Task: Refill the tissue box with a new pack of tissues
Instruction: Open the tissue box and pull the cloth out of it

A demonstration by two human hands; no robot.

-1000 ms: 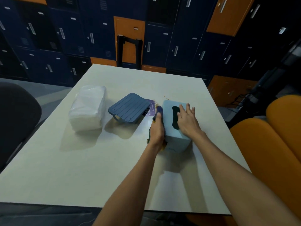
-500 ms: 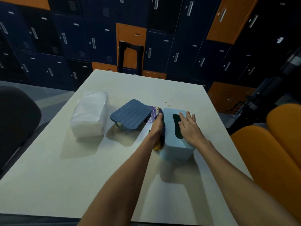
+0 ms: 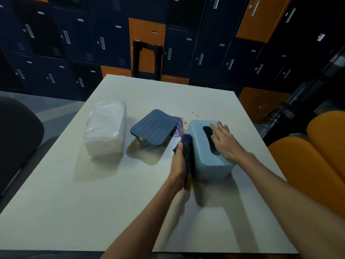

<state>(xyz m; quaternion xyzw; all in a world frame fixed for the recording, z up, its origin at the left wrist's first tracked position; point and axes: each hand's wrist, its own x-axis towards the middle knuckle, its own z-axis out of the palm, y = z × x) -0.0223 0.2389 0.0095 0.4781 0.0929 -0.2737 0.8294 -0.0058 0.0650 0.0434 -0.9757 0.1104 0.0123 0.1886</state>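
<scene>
Nearest us, our left hand (image 3: 179,161) grips a dark cloth (image 3: 188,146) pressed against the light blue tissue box's (image 3: 205,156) side. Our right hand (image 3: 225,142) lies flat and open on its top, holding nothing. Beyond sit the dark blue lid (image 3: 154,128), then the wrapped tissue pack (image 3: 105,128), on the table (image 3: 93,202).

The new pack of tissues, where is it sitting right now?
In the head view, the clear-wrapped tissue pack lies untouched on the left part of the table, just left of the dark blue ribbed lid.
</scene>
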